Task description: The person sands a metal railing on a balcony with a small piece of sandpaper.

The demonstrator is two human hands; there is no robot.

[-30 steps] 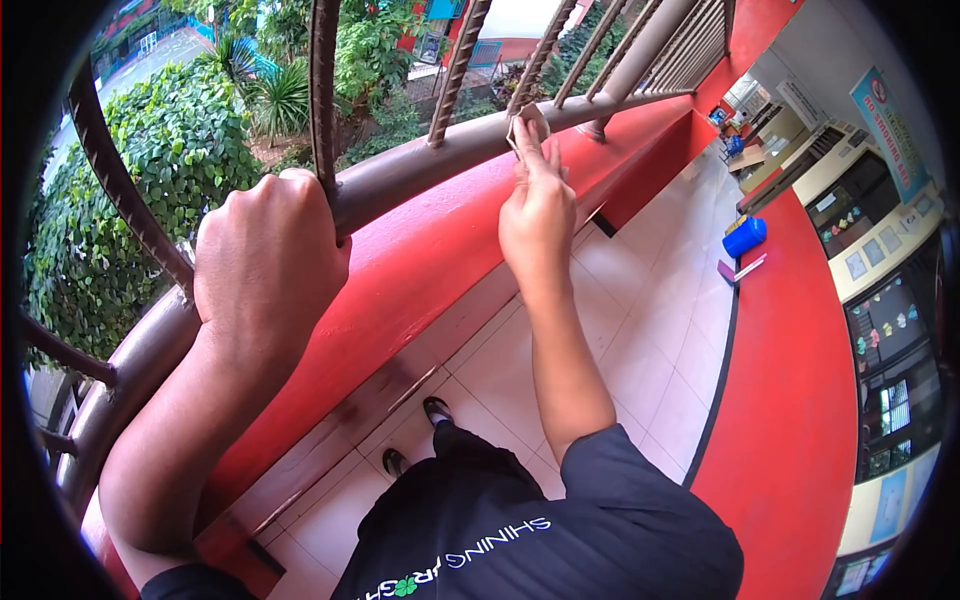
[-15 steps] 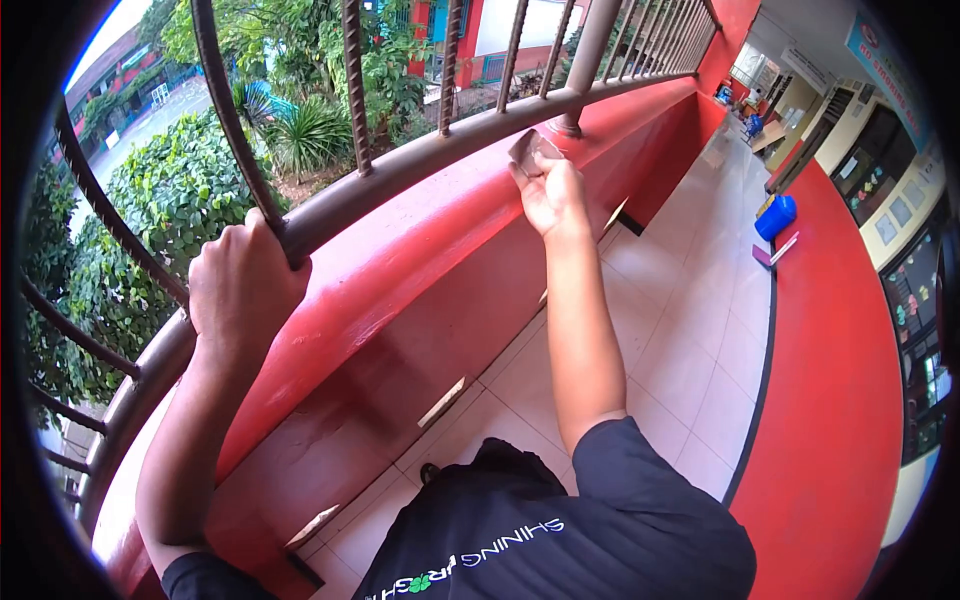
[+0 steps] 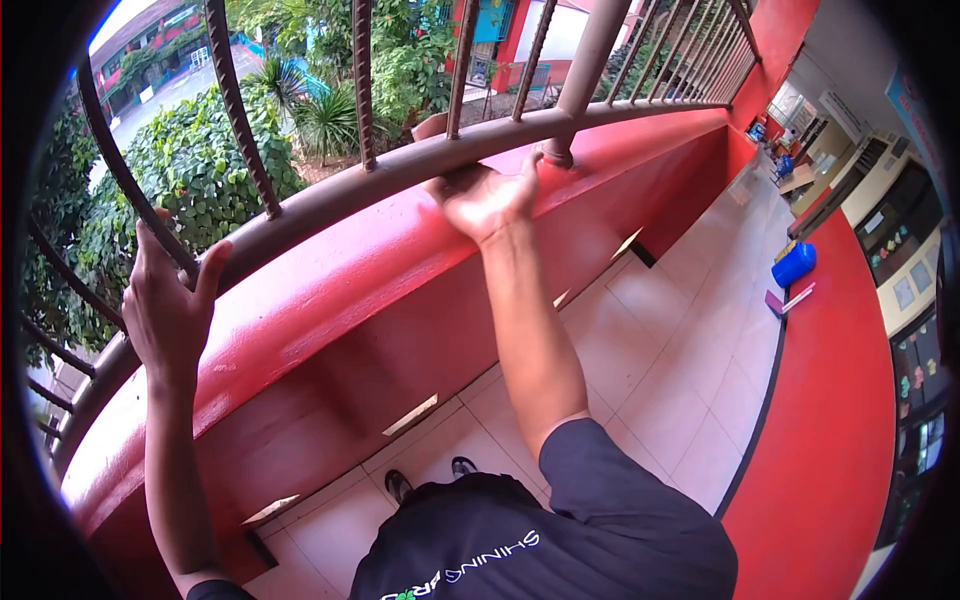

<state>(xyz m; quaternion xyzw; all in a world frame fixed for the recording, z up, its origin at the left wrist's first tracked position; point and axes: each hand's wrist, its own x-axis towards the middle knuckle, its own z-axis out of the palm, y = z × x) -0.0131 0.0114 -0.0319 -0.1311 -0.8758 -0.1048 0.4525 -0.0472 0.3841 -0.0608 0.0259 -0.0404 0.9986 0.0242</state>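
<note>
My left hand (image 3: 168, 305) is at the brown metal railing (image 3: 330, 190), loosely around it near the foot of a vertical bar, thumb on one side and fingers on the other. Palm up, my right hand (image 3: 488, 200) reaches under the bottom rail. Its fingers curl behind the rail and are mostly hidden. A brownish sheet that looks like sandpaper (image 3: 430, 127) shows just above the rail there, pressed round it. The thumb points up beside a thicker post (image 3: 590, 65).
Below the railing runs a glossy red wall (image 3: 330, 290). A tiled corridor floor (image 3: 640, 330) lies to the right, with a red ledge (image 3: 820, 420) bearing a blue container (image 3: 793, 264). Green bushes (image 3: 180, 160) grow beyond the bars. People sit far down the corridor.
My right hand has moved left from beside the post and turned under the rail with the sheet. My left hand has shifted left along the railing and loosened its grip. The view has shifted.
</note>
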